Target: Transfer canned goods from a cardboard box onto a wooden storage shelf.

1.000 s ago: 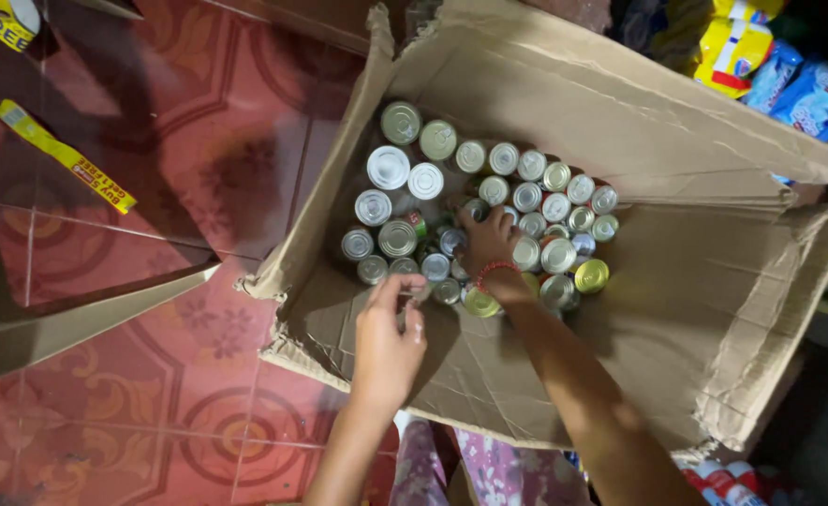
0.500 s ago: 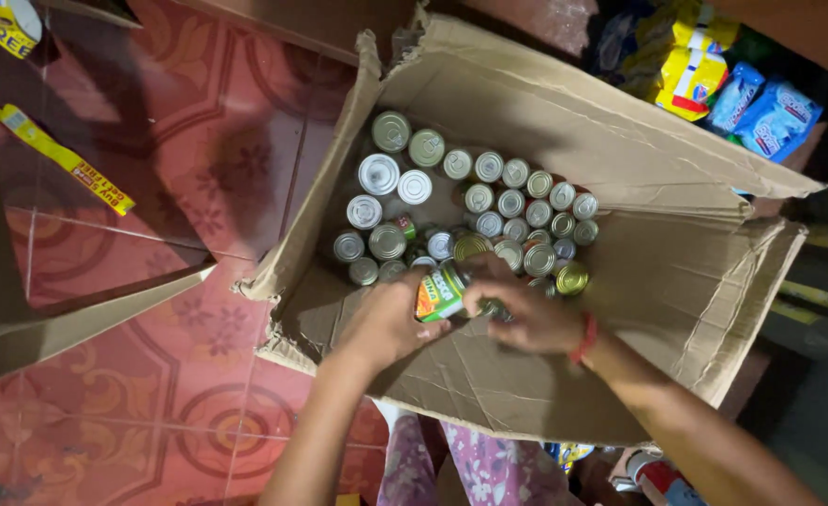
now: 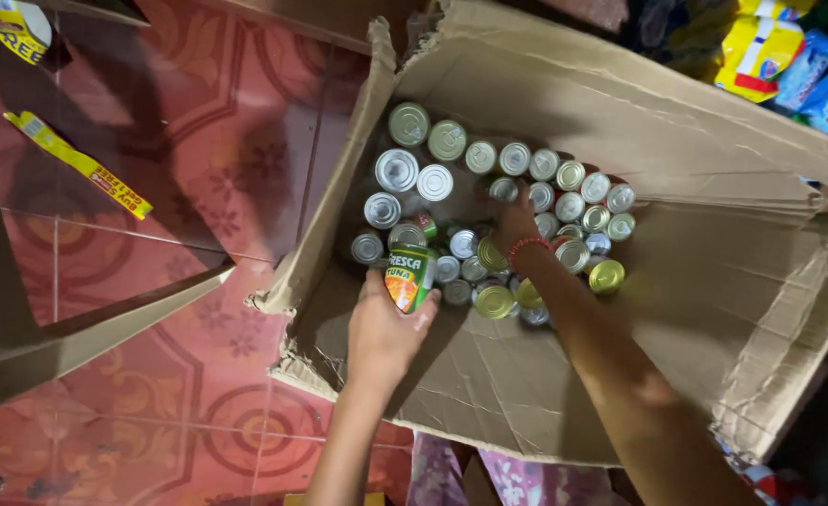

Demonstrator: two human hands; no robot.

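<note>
Single view only, from a head-worn camera looking steeply down, nearly vertical. The wearer's forearms enter from the bottom edge, the left hand (image 3: 383, 330) and right hand (image 3: 517, 220) reaching away from the lens, so the camera faces forward and down. It stands at arm's length above an open cardboard box (image 3: 564, 103) of tin cans (image 3: 398, 171) (can tops seen almost square-on). The box fills the centre and right; red patterned floor tiles (image 3: 199, 169) fill the left. No second view overlaps it.
</note>
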